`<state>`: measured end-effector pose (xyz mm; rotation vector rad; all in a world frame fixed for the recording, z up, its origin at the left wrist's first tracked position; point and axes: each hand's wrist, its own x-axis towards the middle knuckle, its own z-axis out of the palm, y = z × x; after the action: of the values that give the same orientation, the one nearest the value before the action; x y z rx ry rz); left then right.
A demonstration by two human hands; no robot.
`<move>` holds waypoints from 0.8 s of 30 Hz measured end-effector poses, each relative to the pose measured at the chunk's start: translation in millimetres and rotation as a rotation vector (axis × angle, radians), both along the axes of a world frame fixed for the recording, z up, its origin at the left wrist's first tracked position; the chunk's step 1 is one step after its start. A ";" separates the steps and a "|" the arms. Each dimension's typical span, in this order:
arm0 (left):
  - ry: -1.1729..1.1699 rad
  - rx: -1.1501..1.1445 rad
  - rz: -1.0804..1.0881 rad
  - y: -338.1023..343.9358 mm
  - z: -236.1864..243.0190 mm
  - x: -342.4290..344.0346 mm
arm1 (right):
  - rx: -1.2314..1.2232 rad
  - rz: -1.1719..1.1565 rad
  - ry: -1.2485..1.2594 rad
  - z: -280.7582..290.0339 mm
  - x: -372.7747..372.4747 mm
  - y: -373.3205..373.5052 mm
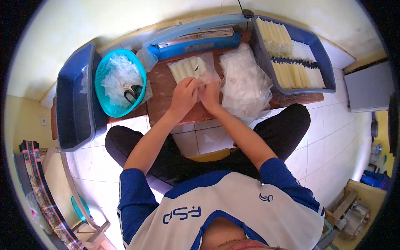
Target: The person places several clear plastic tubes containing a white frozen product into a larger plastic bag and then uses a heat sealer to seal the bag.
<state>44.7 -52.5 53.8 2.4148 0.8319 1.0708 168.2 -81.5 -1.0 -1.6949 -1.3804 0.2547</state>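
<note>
A clear plastic bag (pixel 180 69) lies on the wooden table in front of me, with several pale yellow-green sticks side by side in it. My left hand (pixel 186 95) is closed at the bag's near edge, its fingers pinching the plastic. Right beside it, my right hand (pixel 210 92) grips the same edge, its fingertips partly behind the clear film. A small dark mark shows on the bag. Close to my right hand is a pile of flat clear bags (pixel 243 75), hanging over the table's near edge.
A blue bar sealer (pixel 200 44) stands at the back. To the left are a turquoise basket (pixel 98 85) with plastic scraps and black-handled scissors (pixel 132 94), then a dark blue tub (pixel 75 121). At the right, a blue-grey tray (pixel 330 79) holds rows of yellowish and white sticks.
</note>
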 end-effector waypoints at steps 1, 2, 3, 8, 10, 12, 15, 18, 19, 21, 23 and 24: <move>-0.002 -0.002 0.001 -0.7 1.6 -0.5 | 0.074 -0.055 -0.045 0.7 0.3 2.9; 0.002 -0.002 0.000 -1.2 3.4 -0.7 | 0.149 -0.109 -0.090 1.3 0.4 3.9; 0.007 -0.003 0.000 -2.0 4.8 -0.6 | 0.148 -0.109 -0.092 1.7 0.8 3.0; -0.009 -0.020 -0.016 -2.5 4.3 -1.1 | 0.009 -0.027 -0.280 8.2 5.2 -1.7; -0.001 -0.017 -0.022 -2.3 3.4 -0.6 | -0.028 -0.013 -0.301 2.2 11.9 2.7; 0.006 -0.032 -0.028 -3.0 2.6 1.3 | -0.067 -0.004 -0.322 -4.7 16.4 3.9; 0.030 -0.017 0.008 -3.1 0.1 -1.1 | -0.039 0.000 -0.297 2.0 12.2 7.9; 0.043 -0.013 -0.015 -2.6 -1.1 3.6 | -0.001 0.026 -0.355 -1.4 21.8 13.0; 0.045 -0.014 -0.011 -2.2 -2.1 2.2 | -0.048 0.047 -0.329 2.7 21.3 14.4; 0.022 0.017 -0.025 -0.9 -4.1 0.3 | -0.095 0.070 -0.303 10.5 19.1 16.3; 0.018 0.017 -0.021 -2.5 -3.2 -0.5 | -0.211 0.083 -0.184 16.1 17.7 16.9; 0.015 0.019 -0.018 -3.2 -2.8 -1.3 | -0.212 0.086 -0.183 17.4 16.7 16.8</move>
<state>43.4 -55.7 51.0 2.4443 0.8063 1.0598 184.9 -64.7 16.4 -1.8720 -1.6109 0.3105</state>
